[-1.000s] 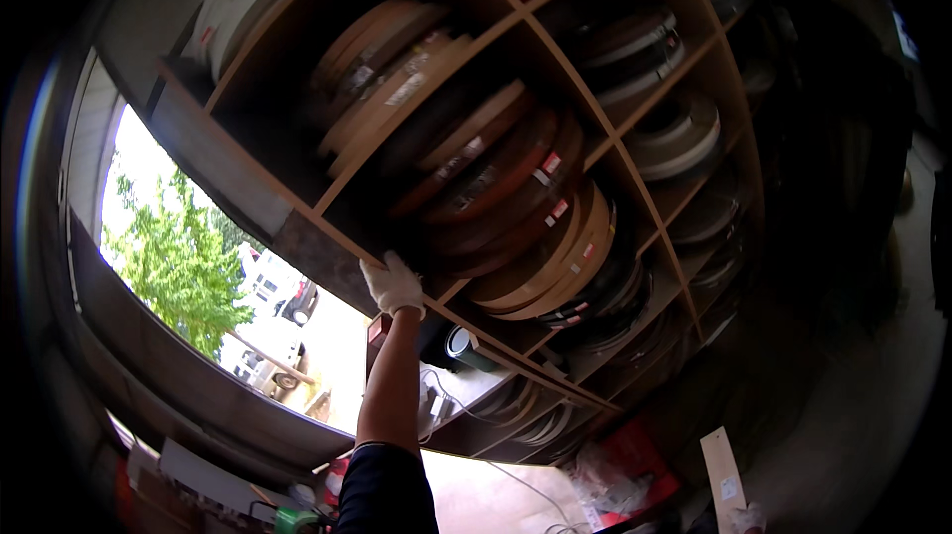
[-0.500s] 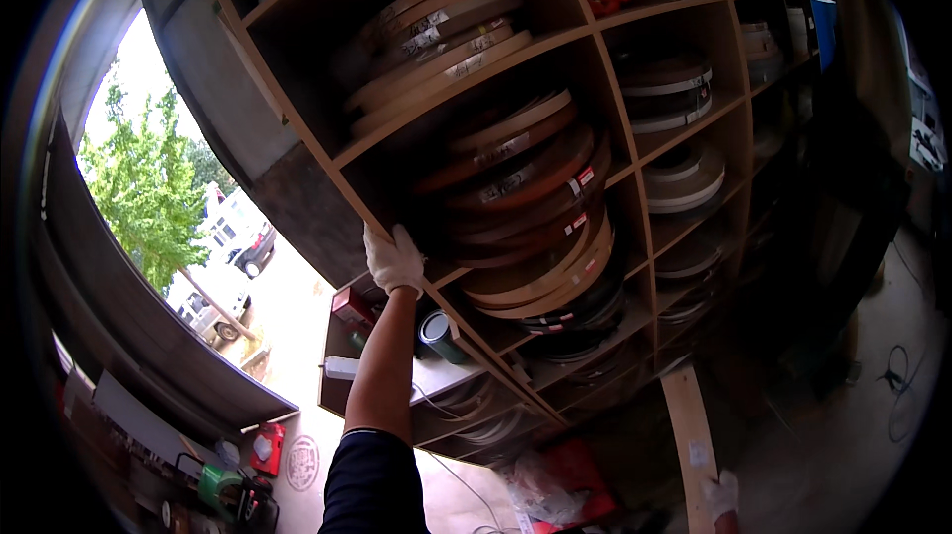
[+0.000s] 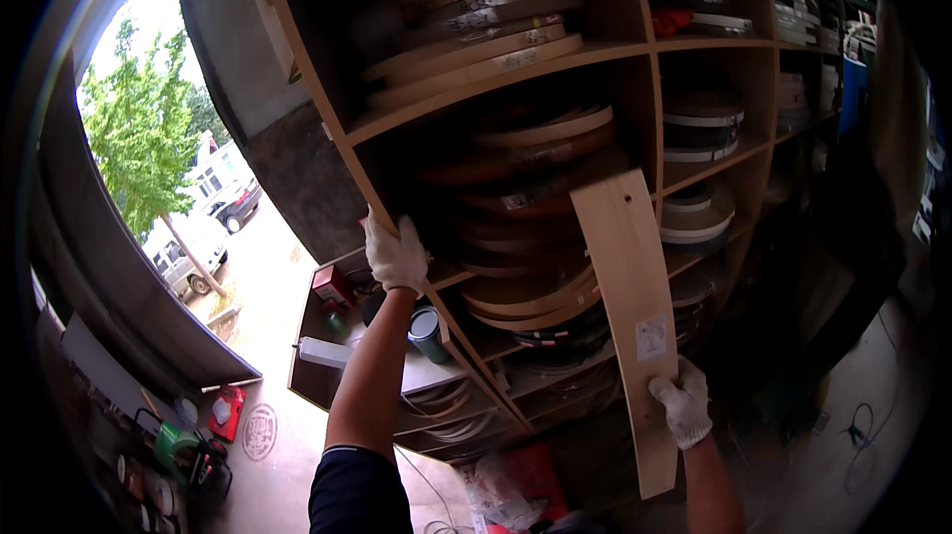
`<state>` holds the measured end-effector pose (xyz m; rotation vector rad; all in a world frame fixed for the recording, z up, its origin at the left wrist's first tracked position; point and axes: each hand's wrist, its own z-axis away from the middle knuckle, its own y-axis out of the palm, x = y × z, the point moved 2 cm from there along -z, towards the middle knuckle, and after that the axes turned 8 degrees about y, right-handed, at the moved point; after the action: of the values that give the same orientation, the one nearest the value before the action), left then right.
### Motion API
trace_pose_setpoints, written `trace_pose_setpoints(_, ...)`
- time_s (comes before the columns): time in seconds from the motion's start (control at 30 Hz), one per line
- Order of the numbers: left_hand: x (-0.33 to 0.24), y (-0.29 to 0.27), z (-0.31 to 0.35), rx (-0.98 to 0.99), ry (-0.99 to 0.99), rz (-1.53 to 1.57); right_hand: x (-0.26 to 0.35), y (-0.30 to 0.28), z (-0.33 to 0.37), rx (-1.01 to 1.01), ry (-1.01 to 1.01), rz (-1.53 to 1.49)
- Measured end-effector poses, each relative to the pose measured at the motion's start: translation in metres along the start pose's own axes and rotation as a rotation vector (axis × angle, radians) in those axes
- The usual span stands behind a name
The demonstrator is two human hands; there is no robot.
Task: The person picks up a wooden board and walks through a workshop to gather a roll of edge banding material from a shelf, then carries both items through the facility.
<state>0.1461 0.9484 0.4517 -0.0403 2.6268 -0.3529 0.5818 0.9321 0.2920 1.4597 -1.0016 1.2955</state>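
Observation:
My left hand [image 3: 397,254], in a white glove, is closed round the front edge of a wooden shelf unit's upright panel [image 3: 342,142]. Held at its right edge, near the lower end, is a long pale wooden board [image 3: 630,276] with a small white label and a hole near its top. My right hand [image 3: 682,403], also gloved in white, grips it; some of the fingers are hidden behind the wood. The board stands nearly upright in front of the shelves and hides part of the brown edge-banding rolls [image 3: 535,152] stacked there.
Pale rolls [image 3: 486,28] fill the compartment above, and white rolls [image 3: 697,217] lie in the column to the right. A dark green can [image 3: 427,334] and a red box [image 3: 333,286] stand on a low shelf at left. Green machine [image 3: 177,450] and cables [image 3: 861,435] are on the floor.
My right hand has raised the wooden board from the lower right up in front of the shelves. My left hand stays on the upright panel, while the view has shifted slightly.

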Motion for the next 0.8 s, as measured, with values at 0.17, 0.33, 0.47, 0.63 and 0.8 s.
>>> trace_pose_setpoints(0.17,0.007,0.001,-0.002,-0.07,0.091,0.055,0.042,0.051,-0.058,0.117,-0.021,-0.037)
trace_pose_setpoints(0.33,0.009,0.0,-0.001,-0.05,0.105,0.062,0.076,0.092,-0.086,0.16,-0.018,-0.054)
trace_pose_setpoints(0.47,0.011,0.001,-0.001,-0.032,0.144,0.102,0.083,0.107,-0.098,0.196,-0.017,-0.143)
trace_pose_setpoints(0.63,0.012,0.002,-0.001,-0.08,0.157,0.086,0.077,0.112,-0.109,0.22,0.041,-0.104)
trace_pose_setpoints(0.8,0.012,0.0,-0.001,-0.066,0.154,0.108,0.085,0.117,-0.105,0.205,0.051,-0.095)
